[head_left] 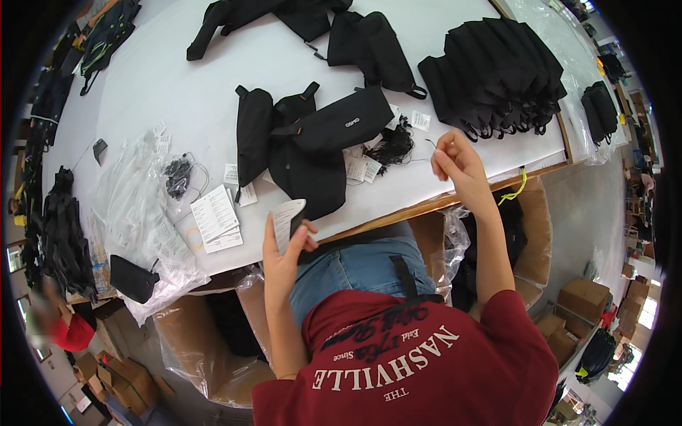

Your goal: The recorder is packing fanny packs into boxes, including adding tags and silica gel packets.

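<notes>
Bare left hand [281, 261] in a curled grip, bare right hand [462, 169] reaching farther forward, fingertips pinched, both bare forearms [496, 255] extended forward.

Black pouches [312, 135] sprawl upper centre across the white table [170, 78], a black row [497, 74] crowds upper right, cards [216, 219] and clear plastic [131, 192] left!

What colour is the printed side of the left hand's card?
White with dark print; the card shows best in the head view.
</notes>
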A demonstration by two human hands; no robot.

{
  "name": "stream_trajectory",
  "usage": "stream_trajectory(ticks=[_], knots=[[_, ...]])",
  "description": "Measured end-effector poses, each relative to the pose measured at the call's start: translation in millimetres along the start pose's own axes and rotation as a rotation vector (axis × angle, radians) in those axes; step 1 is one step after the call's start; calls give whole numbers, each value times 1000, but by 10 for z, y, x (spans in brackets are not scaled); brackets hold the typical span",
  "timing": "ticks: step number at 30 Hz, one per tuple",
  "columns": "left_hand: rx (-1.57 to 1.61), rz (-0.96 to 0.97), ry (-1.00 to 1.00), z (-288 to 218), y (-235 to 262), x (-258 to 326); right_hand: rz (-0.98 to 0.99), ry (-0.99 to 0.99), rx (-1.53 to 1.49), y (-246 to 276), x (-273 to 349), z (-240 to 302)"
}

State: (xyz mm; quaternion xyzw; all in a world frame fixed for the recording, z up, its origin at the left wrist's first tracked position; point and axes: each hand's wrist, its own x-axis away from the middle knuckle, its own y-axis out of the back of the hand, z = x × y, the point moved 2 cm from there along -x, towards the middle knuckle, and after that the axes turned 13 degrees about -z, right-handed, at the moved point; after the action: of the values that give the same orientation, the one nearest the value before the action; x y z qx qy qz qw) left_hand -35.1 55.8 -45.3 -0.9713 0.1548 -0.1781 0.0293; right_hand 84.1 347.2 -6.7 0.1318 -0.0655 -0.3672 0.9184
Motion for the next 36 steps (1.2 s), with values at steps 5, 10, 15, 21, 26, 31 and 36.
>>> stream_trajectory(ticks=[5,10,15,21,26,31,36], knots=[[-243,36,-441,-220,-303,122,142,-194,-265,-453,358,305],[-306,-81,-583,-315,-401,228,179,24,-154,-882,555,451],[-405,-121,-595,-258,-324,282,190,131,-38,-968,586,484],[-413,-143,-790,-308,-363,255,149,111,-8,-961,593,469],[-490,-103,-975,-323,-381,234,43,205,51,-985,627,505],[-313,-110,-718,-287,-381,259,-16,382,96,-992,594,501],[-286,-10,-742,-355,-338,268,246,19,-220,-865,527,492]])
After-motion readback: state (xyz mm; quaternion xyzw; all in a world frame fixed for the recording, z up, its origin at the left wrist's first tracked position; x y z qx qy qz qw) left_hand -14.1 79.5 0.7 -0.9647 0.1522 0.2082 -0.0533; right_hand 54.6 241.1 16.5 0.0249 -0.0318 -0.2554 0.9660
